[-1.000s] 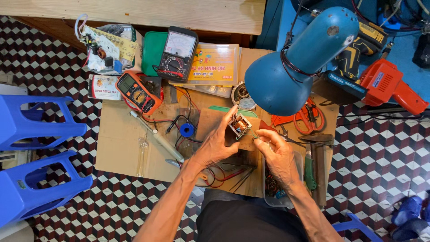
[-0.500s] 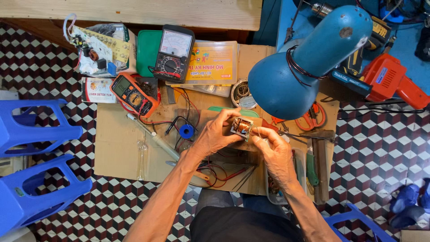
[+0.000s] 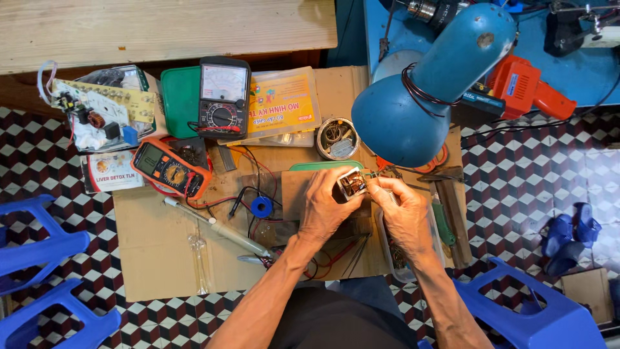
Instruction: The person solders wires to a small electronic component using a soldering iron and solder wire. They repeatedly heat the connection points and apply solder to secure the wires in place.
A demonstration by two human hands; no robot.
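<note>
The left hand [image 3: 326, 210] grasps a small boxy electrical part with copper windings [image 3: 352, 184], fingers wrapped round its left side, holding it above the brown cardboard sheet [image 3: 155, 252] just under the blue metal desk lamp [image 3: 433, 90]. The right hand [image 3: 403, 210] pinches at the part's right edge with its fingertips; what they grip is too small to tell. Left of the hands lie a slim grey soldering iron [image 3: 219, 227], an orange digital multimeter [image 3: 171, 169] and, farther off, a black analogue meter [image 3: 223, 97].
</note>
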